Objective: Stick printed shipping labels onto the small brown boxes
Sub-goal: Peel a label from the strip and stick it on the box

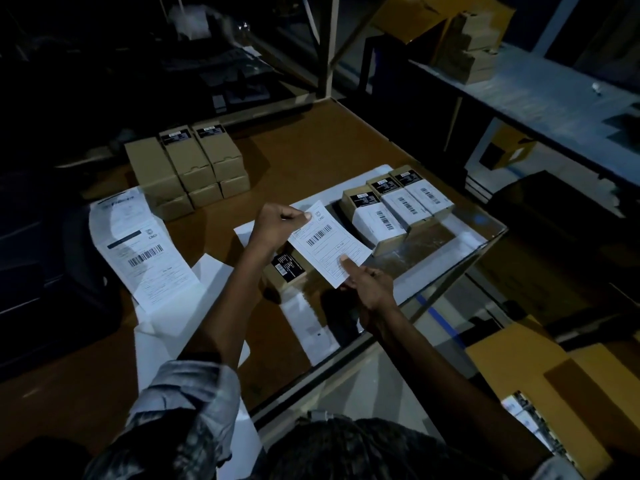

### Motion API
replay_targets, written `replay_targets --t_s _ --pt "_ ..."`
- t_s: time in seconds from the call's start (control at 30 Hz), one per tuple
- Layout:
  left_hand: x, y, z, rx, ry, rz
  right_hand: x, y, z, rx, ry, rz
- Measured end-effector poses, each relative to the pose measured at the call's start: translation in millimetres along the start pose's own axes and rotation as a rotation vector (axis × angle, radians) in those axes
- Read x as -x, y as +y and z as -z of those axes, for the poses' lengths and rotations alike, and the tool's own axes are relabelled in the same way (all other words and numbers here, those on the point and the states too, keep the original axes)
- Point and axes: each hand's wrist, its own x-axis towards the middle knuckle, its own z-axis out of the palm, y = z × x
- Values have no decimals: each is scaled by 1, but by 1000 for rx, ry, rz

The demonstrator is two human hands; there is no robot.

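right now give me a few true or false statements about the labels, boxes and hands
1. Both hands hold one label: left hand at its top corner, right hand at its bottom. True.
2. Three boxes on the right already carry white labels. True.
3. The stacked boxes at the back left carry white shipping labels. False, they show none.
4. The held label is pressed flat on the box below it. False, it is lifted above it.

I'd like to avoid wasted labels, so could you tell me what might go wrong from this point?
The label is held by opposite corners, the left hand at the top and the right hand at the bottom, tilted over the brown box, so it could land crooked or crease. The room is dim, which makes alignment harder. Loose paper sheets beside the box might catch the sticky side.
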Motion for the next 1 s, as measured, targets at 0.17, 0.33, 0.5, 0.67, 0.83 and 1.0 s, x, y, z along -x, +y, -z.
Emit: replay_targets --t_s 0.17,0.33,0.5,0.67,0.83,1.0 --pt "-6 -13 -4 -62 -27 1 5 12 -5 -71 20 -46" --pt "-9 -22 -3 -86 -22 37 10 17 -14 -178 31 -54" --pt "-11 -23 -6 -90 -33 49 16 11 -11 -207 48 -37" --pt "-12 -23 -6 -84 -50 75 15 6 -9 -175 49 -37" --pt "-12 -18 -6 -93 -71 85 12 7 -8 -172 42 -62" --pt "-12 -15 -6 -101 -63 124 12 8 -7 -199 8 -80"
